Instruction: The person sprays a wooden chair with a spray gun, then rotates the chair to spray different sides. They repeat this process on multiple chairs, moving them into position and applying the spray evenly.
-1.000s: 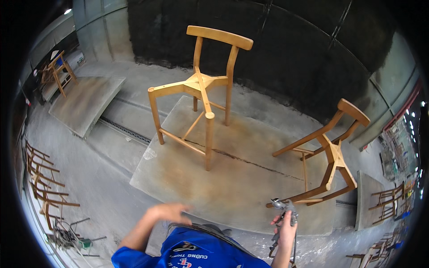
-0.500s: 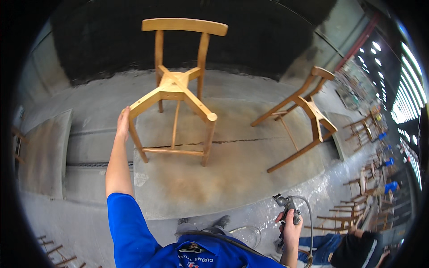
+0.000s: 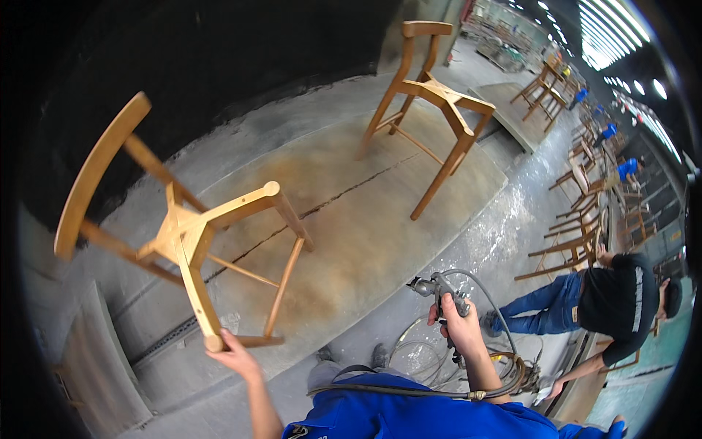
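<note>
A light-wood chair frame (image 3: 175,233) without a seat panel stands tilted in the view at left, its curved backrest toward the far left and its crossed seat rails bare. My left hand (image 3: 238,358) grips its near front corner, at the top of a leg. In my right hand (image 3: 462,329) is a metal spray gun (image 3: 437,287), held off to the right of the chair with its nozzle pointing left. A hose (image 3: 488,293) loops from the gun beside my forearm. Part of the left fingers is hidden behind the wood.
Another chair frame (image 3: 439,94), browner, stands farther off on the same stained grey board (image 3: 351,249). Behind is a blackened wall (image 3: 219,58). To the right, a co-worker in a black top (image 3: 618,296) bends over, near several wooden chairs (image 3: 567,252). Coiled hoses lie on the floor.
My view has swung right, so both chairs appear farther left and rotated. My left hand stays at the chair's front corner. The spray gun remains in my right hand. The co-worker shows more fully.
</note>
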Motion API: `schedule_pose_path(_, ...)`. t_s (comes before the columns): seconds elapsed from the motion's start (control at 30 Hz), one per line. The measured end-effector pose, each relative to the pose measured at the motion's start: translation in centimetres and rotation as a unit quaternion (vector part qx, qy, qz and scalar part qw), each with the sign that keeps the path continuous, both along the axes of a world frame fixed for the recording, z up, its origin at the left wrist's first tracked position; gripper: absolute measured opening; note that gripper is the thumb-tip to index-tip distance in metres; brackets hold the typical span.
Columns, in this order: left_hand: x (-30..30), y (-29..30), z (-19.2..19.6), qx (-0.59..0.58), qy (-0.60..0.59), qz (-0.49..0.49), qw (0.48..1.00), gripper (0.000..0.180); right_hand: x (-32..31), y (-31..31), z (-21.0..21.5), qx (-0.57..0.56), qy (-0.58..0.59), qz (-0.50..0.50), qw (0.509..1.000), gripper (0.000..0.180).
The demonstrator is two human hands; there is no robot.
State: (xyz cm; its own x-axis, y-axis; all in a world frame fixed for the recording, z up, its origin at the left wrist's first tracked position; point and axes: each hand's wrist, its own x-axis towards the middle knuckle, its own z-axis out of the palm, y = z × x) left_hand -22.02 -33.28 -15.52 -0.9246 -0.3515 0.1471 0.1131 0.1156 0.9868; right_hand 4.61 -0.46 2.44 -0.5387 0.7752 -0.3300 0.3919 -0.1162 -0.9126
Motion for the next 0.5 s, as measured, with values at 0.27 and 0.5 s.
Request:
schedule_pose_path(0.27,2.9,23.0,0.2,-0.138,0.074,-0.143,0.977,0.106,8.8,0.4,-1.5,-0.057,0.186,-0.086,0.977,0.056)
schedule_pose_path(0.5,-4.8,32.6,0.6,-0.183,-0.183,-0.553,0.792,0.087,14.5,0.0,-1.8,-0.046,0.272,-0.099,0.956,0.081)
